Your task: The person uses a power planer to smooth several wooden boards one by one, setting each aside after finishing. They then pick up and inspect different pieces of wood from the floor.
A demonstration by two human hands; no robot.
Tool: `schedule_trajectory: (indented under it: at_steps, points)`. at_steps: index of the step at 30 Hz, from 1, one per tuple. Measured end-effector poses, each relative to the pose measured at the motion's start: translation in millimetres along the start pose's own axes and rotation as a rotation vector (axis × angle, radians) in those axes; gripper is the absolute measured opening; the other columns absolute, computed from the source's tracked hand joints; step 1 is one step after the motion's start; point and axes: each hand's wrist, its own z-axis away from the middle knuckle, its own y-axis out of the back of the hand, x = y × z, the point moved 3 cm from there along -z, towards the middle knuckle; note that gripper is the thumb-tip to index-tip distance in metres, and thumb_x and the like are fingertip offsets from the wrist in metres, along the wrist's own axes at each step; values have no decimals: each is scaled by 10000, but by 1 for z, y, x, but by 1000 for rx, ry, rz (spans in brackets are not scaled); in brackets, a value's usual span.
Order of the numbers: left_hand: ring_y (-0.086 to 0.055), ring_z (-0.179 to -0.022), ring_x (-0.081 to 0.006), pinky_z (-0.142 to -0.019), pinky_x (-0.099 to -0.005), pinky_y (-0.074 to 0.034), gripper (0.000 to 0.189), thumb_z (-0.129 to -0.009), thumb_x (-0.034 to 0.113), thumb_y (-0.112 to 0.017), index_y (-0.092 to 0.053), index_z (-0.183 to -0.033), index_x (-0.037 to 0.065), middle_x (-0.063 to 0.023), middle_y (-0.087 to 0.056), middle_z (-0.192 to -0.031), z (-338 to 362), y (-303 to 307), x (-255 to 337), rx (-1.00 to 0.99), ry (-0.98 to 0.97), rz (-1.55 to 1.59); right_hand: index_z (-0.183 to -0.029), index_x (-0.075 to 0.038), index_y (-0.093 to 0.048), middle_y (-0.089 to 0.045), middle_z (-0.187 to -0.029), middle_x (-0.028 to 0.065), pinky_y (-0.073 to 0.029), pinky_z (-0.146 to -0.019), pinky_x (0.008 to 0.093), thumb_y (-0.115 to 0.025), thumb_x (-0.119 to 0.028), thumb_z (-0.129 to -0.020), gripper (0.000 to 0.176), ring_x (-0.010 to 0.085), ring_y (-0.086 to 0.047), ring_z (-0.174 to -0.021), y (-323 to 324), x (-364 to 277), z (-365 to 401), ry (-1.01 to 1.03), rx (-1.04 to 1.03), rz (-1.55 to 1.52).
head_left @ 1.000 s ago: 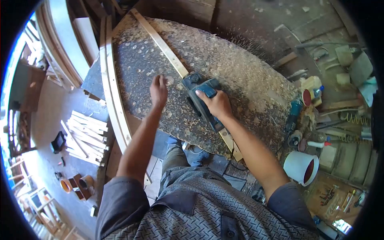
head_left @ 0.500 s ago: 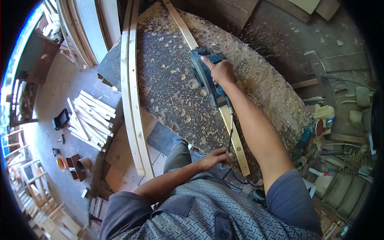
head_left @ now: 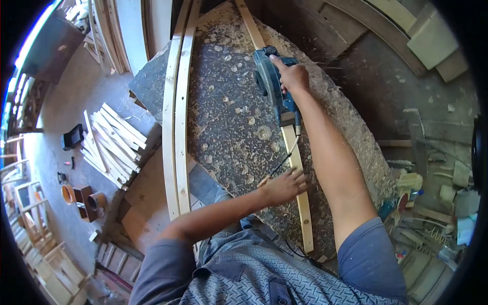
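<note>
My right hand [head_left: 295, 79] is wrapped round the handle of a blue electric planer [head_left: 274, 84], which rests on a long narrow wooden strip [head_left: 304, 216] lying along the bench [head_left: 223, 122]. Behind the planer, its cord hangs down over the strip. My left hand [head_left: 285, 187] is beside and partly over the strip, below the planer, with its fingers apart and nothing held in them. Two long wooden strips [head_left: 177, 101] lie side by side on the left part of the bench.
Wood shavings cover much of the bench. A pile of short white wooden pieces [head_left: 113, 145] lies on the floor to the left, near a black box [head_left: 72, 136]. Tools and scraps crowd the lower right, and boards [head_left: 432, 43] lie at the upper right.
The planer and my right hand sit slightly farther up the strip. My left hand has moved up and right, its fingers now spread over the strip. The view has shifted.
</note>
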Motion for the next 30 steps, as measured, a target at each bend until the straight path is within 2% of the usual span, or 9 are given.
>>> schedule_trajectory:
  at_steps: [3, 8, 12, 14, 16, 19, 21, 25, 30]
  points:
    - [-325, -1357, -267, -1193, -487, -173, 585, -720, 307, -759, -601, -1260, 145, -67, -504, -1333, -34, -19, -56, -195, 34, -112, -515, 12, -600, -590, -489, 115, -502, -453, 336, -663, -657, -762, 715, 206, -598, -412, -2, -4, -9, 14, 29, -80]
    - [-284, -1394, -276, -1184, -516, -152, 580, -653, 314, -802, -650, -1202, 204, -23, -490, -1377, -42, -26, -63, -211, -97, -26, -509, 1, -584, -578, -476, 106, -498, -445, 336, -658, -674, -756, 723, 202, -591, -406, 3, 0, 2, 13, 3, -103]
    - [-266, -1410, -303, -1174, -545, -148, 581, -644, 294, -800, -653, -1192, 165, -35, -484, -1396, -26, -42, -15, -183, -162, 103, -591, -10, -578, -572, -533, 76, -465, -383, 311, -722, -620, -743, 645, 166, -569, -413, 11, 37, 41, -2, -60, -165]
    - [-445, -1185, -257, -1094, -439, -272, 513, -645, 333, -820, -675, -1087, 116, -76, -547, -1205, -13, -65, 25, -2, -300, 19, -515, -30, -539, -544, -472, 68, -448, -366, 321, -734, -593, -749, 640, 173, -547, -376, 19, 62, 85, -29, -13, -117]
    - [-405, -1247, -293, -1110, -448, -269, 466, -670, 260, -792, -669, -1071, 57, -116, -550, -1223, -1, -165, 68, 79, -387, 25, -566, 11, -611, -607, -518, 140, -513, -442, 356, -656, -706, -740, 739, 245, -618, -428, 27, 96, 131, -55, -14, -68]
    - [-381, -1274, -300, -1119, -448, -270, 399, -710, 192, -730, -668, -1076, 47, -119, -538, -1241, 15, -143, 137, -263, -290, 184, -691, 1, -681, -651, -611, 147, -506, -596, 413, -687, -610, -781, 618, 297, -683, -625, 37, 138, 196, -30, 6, -43]
    - [-397, -1251, -281, -1091, -445, -293, 342, -729, 170, -687, -679, -1050, 54, -112, -534, -1238, 30, -187, 169, -176, -442, -101, -702, -13, -684, -638, -601, 148, -472, -553, 406, -701, -543, -805, 540, 305, -664, -588, 46, 145, 230, 2, -5, -137]
    - [-431, -1180, -250, -1028, -448, -323, 309, -725, 195, -688, -690, -1019, 100, -84, -534, -1213, 36, -186, 170, 83, -376, 64, -699, -1, -684, -635, -595, 151, -474, -556, 408, -694, -538, -812, 549, 320, -664, -593, 44, 146, 229, -19, -2, -113]
    - [-329, -1331, -267, -1106, -495, -257, 447, -751, 279, -700, -654, -1184, 181, -91, -465, -1375, 23, -124, 152, -382, -299, 240, -676, -4, -683, -653, -614, 166, -499, -585, 423, -669, -575, -813, 587, 342, -679, -628, 31, 111, 177, 38, 25, -68]
